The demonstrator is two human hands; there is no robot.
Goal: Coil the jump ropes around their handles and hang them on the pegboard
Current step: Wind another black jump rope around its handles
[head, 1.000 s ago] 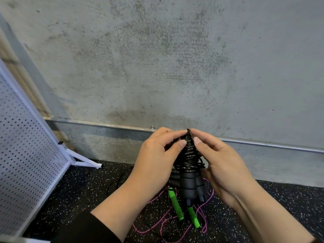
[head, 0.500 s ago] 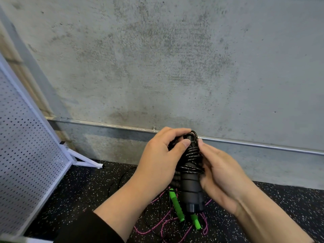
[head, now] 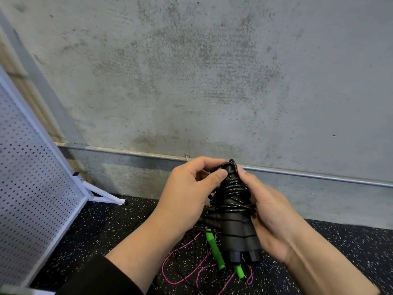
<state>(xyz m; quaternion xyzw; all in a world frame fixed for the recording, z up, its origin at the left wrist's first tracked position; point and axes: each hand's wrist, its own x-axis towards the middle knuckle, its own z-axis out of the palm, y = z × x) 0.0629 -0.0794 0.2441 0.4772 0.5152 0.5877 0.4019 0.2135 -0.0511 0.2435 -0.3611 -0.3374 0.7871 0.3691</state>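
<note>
Pinching the black coiled jump rope, left hand grips its top, right hand its handles; pegboard edge at nine o'clock, speckled floor open at four.

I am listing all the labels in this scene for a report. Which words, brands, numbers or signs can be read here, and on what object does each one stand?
None can be read.
Black handles: no print visible.
Green handles: plain.
Pegboard: only holes.
Wall: stains, no writing.
</note>
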